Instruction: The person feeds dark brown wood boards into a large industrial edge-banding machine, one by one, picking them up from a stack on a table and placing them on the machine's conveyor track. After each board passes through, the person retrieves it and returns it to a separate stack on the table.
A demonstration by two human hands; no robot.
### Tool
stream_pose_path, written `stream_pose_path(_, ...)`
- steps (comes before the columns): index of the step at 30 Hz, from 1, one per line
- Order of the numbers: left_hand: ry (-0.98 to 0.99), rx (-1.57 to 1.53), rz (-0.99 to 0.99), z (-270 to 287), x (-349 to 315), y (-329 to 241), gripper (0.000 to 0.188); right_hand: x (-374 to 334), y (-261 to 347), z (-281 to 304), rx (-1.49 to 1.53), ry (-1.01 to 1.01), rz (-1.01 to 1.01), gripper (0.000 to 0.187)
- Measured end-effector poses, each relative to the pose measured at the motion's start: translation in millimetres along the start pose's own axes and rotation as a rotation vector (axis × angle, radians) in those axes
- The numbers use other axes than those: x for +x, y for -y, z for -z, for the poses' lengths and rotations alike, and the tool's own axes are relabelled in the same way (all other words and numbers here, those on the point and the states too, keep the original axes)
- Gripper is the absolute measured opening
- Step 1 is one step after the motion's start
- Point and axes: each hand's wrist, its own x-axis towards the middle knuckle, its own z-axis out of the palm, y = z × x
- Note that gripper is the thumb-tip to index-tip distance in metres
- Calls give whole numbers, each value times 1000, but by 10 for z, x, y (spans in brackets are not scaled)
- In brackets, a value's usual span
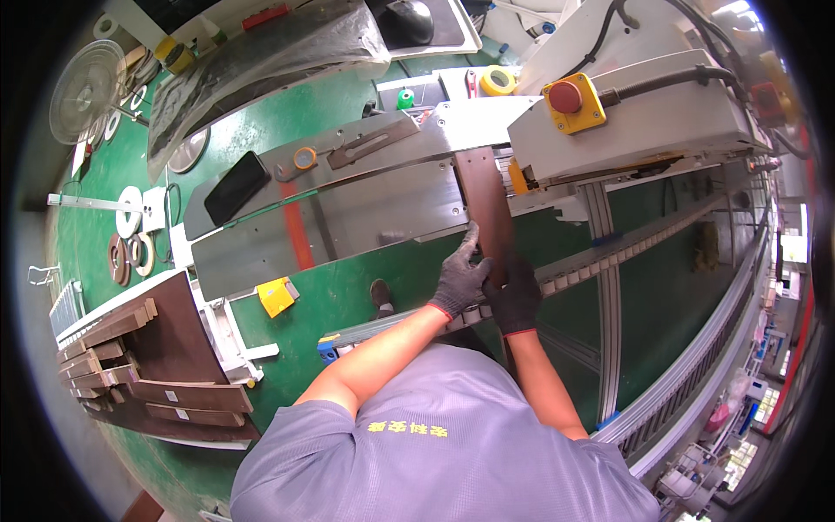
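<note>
A long brown board point(489, 204) lies across the metal worktable of the machine, its far end beside the machine head and its near end over the table's front edge. My right hand point(515, 300), in a dark glove, is closed round the near end of the board; its fingers are partly hidden. My left hand point(461, 280), gloved too, is at the board's left edge, index finger stretched forward and thumb apart from it. It seems to touch the edge without wrapping round it. The metal worktable point(383, 209) carries a red stripe at its left part.
A red emergency-stop button on a yellow box point(565, 97) sits on the white machine housing point(644, 122). On the worktable lie a black phone point(237, 188), a tape measure point(304, 157) and a slotted metal plate point(374, 143). A roller rail point(626, 248) runs right. Brown boards point(187, 394) are stacked lower left.
</note>
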Motion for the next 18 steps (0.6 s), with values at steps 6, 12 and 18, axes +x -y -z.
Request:
stream_pose_path(6, -1, 83, -34, -410, 259, -166, 74, 252, -360, 195, -66, -116, 39, 67)
stream_pose_path(12, 74, 164, -68, -900, 534, -197, 51, 513, -759, 470, -35, -118, 20, 71)
stream_pose_path(18, 57, 150, -323, -1549, 777, 109, 25, 678, -1769, 211, 2, -170, 264, 62)
